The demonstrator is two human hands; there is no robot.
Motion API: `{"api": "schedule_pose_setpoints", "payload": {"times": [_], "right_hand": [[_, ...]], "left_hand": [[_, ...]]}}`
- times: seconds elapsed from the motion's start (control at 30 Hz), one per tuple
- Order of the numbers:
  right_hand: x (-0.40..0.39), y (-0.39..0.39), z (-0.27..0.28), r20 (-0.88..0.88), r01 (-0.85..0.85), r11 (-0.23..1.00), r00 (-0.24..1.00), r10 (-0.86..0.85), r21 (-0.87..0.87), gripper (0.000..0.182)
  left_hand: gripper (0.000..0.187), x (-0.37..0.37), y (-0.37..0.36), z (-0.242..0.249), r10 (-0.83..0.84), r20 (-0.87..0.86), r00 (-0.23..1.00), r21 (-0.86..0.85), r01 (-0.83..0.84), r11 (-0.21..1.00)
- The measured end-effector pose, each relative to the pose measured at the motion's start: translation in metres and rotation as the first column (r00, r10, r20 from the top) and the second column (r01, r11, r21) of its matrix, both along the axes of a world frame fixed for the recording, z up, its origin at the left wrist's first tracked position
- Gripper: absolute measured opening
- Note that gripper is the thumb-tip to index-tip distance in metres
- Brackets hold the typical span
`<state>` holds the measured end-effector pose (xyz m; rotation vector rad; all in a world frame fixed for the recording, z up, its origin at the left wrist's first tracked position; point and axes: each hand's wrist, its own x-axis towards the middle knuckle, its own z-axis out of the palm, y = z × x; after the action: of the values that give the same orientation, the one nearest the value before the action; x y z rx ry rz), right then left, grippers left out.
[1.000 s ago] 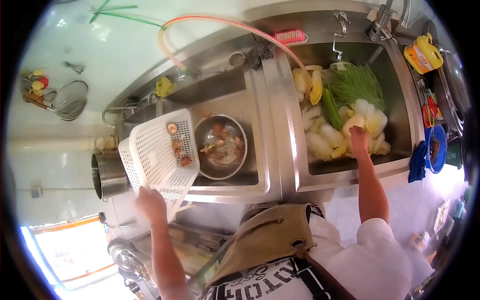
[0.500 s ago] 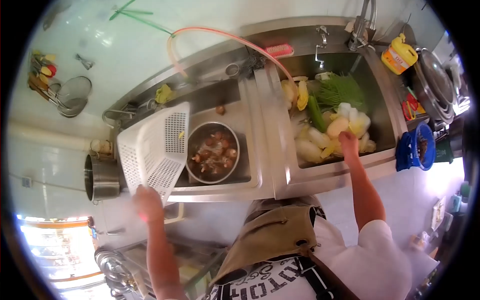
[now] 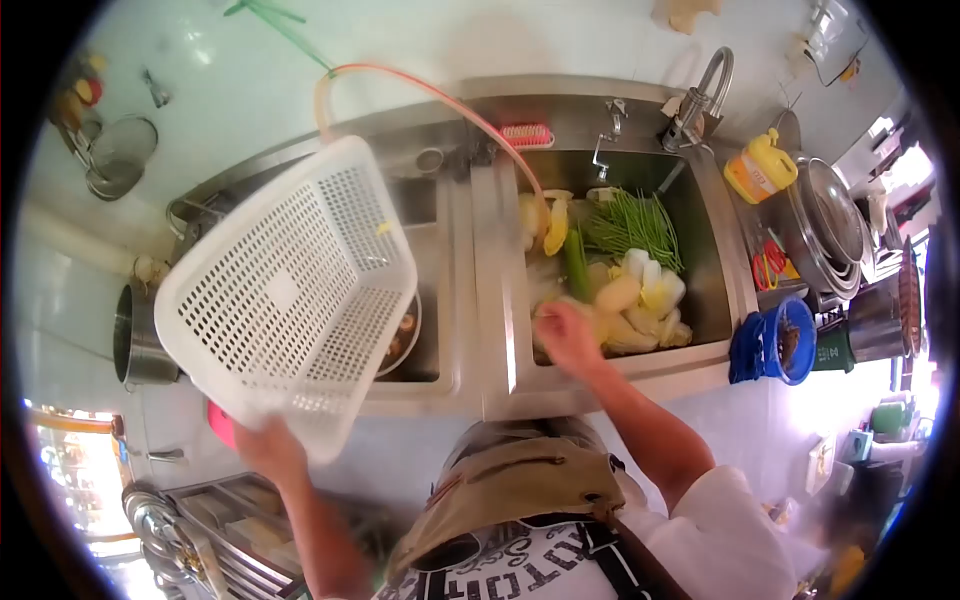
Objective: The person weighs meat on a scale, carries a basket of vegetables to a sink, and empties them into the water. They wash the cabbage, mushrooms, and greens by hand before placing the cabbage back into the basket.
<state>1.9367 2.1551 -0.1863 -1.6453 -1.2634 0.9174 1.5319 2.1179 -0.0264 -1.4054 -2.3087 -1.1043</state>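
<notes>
My left hand (image 3: 270, 445) is closed on the near edge of a white perforated plastic basket (image 3: 290, 290). The basket is tilted, held above the left sink, with a small yellow scrap inside. Something pink (image 3: 221, 424) shows beside that hand. The basket partly covers a metal bowl (image 3: 413, 345) with brown pieces in it. My right hand (image 3: 567, 335) is over the near left corner of the right sink, blurred, its fingers hard to make out. Around it lie pale leafy vegetables (image 3: 640, 325), a rounded pale vegetable (image 3: 617, 293), a thick green stalk (image 3: 576, 265) and thin green beans (image 3: 640, 228).
A red hose (image 3: 450, 105) arcs over the sinks. A pink brush (image 3: 526, 135) and a faucet (image 3: 690, 115) sit at the back. To the right stand a yellow jug (image 3: 760, 170), metal lids (image 3: 830, 215) and a blue-lined bin (image 3: 790, 340). A metal pot (image 3: 140, 335) is at left.
The basket has come up and nearer, now covering much of the left sink and bowl. My right hand has moved left, away from the rounded pale vegetable. The view has shifted.
</notes>
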Motion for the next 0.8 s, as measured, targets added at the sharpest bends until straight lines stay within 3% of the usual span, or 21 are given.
{"api": "schedule_pose_setpoints", "payload": {"times": [0.03, 0.07, 0.1, 0.17, 0.23, 0.27, 0.3, 0.37, 0.4, 0.43, 0.47, 0.53, 0.57, 0.6, 0.67, 0.7, 0.73, 0.77, 0.8], "right_hand": [[-0.016, 0.023, 0.022, -0.008, -0.114, 0.994, 0.993, 0.114, 0.005, 0.032], [-0.032, 0.051, 0.029, -0.159, -0.163, 0.975, 0.977, 0.139, -0.148, 0.037], [-0.051, 0.082, 0.010, -0.119, -0.158, 0.987, 0.981, 0.152, -0.037, 0.044], [-0.097, 0.142, -0.009, 0.125, -0.001, 0.994, 0.992, -0.013, 0.112, 0.052], [-0.104, 0.177, 0.031, -0.203, -0.141, 0.990, 0.970, 0.136, -0.011, 0.057], [-0.115, 0.186, 0.045, -0.369, -0.232, 0.971, 0.909, 0.195, -0.058, 0.059], [-0.137, 0.192, 0.036, -0.342, -0.297, 0.954, 0.899, 0.272, -0.023, 0.061], [-0.194, 0.195, -0.007, -0.273, -0.442, 0.897, 0.859, 0.433, 0.033, 0.063], [-0.216, 0.192, -0.024, -0.053, -0.485, 0.851, 0.862, 0.504, 0.202, 0.063], [-0.220, 0.185, -0.027, 0.008, -0.562, 0.821, 0.825, 0.565, 0.102, 0.065], [-0.225, 0.178, -0.030, 0.068, -0.631, 0.776, 0.774, 0.630, 0.001, 0.068], [-0.212, 0.173, -0.005, -0.060, -0.718, 0.685, 0.694, 0.717, -0.122, 0.072], [-0.223, 0.170, -0.025, -0.129, -0.682, 0.723, 0.731, 0.670, -0.113, 0.075], [-0.225, 0.167, -0.039, -0.187, -0.643, 0.758, 0.763, 0.619, -0.113, 0.077], [-0.194, 0.147, -0.005, -0.628, -0.748, 0.633, 0.593, 0.504, -0.198, 0.073], [-0.176, 0.137, 0.020, -0.795, -0.797, 0.569, 0.473, 0.380, -0.202, 0.071], [-0.161, 0.128, 0.037, -0.823, -0.771, 0.581, 0.493, 0.283, -0.262, 0.062], [-0.147, 0.117, 0.043, -0.842, -0.745, 0.585, 0.508, 0.184, -0.321, 0.053], [-0.134, 0.107, 0.037, -0.897, -0.687, 0.654, 0.441, 0.030, -0.316, 0.051]], "left_hand": [[0.028, 0.007, -0.004, 0.003, -0.024, -0.058, 0.998, 0.048, 0.027, 0.998], [0.026, 0.019, -0.010, 0.013, -0.066, -0.112, 0.991, 0.043, 0.072, 0.997], [0.024, 0.033, -0.020, 0.027, -0.105, -0.168, 0.980, 0.029, 0.112, 0.993], [0.024, 0.062, -0.039, 0.046, 0.017, -0.341, 0.940, -0.007, -0.020, 1.000], [0.025, 0.094, -0.055, 0.063, 0.088, -0.441, 0.893, 0.046, -0.075, 0.996], [0.024, 0.097, -0.063, 0.064, 0.055, -0.555, 0.830, 0.093, -0.004, 0.996], [0.022, 0.102, -0.070, 0.062, 0.192, -0.675, 0.712, 0.107, -0.163, 0.981], [0.021, 0.086, -0.093, 0.066, 0.265, -0.769, 0.582, 0.098, -0.302, 0.948], [0.020, 0.080, -0.096, 0.063, 0.297, -0.768, 0.568, 0.072, -0.385, 0.920], [0.020, 0.081, -0.090, 0.067, 0.327, -0.767, 0.552, 0.047, -0.461, 0.886], [0.021, 0.090, -0.080, 0.070, 0.370, -0.694, 0.617, 0.046, -0.476, 0.879], [0.021, 0.085, -0.063, 0.068, 0.344, -0.662, 0.666, 0.126, -0.353, 0.927], [0.020, 0.089, -0.054, 0.065, 0.295, -0.625, 0.722, 0.153, -0.257, 0.954], [0.017, 0.094, -0.050, 0.064, 0.358, -0.596, 0.719, 0.076, -0.393, 0.916], [0.015, 0.099, -0.045, 0.061, 0.479, -0.549, 0.685, -0.106, -0.625, 0.773], [0.017, 0.094, -0.045, 0.053, 0.428, -0.294, 0.854, -0.048, -0.461, 0.886], [0.020, 0.086, -0.044, 0.040, 0.307, -0.023, 0.952, 0.076, -0.304, 0.950], [0.022, 0.094, -0.032, 0.039, 0.149, 0.220, 0.964, 0.139, -0.183, 0.973], [0.025, 0.101, -0.021, 0.037, -0.025, 0.458, 0.889, 0.251, -0.102, 0.963]]}}
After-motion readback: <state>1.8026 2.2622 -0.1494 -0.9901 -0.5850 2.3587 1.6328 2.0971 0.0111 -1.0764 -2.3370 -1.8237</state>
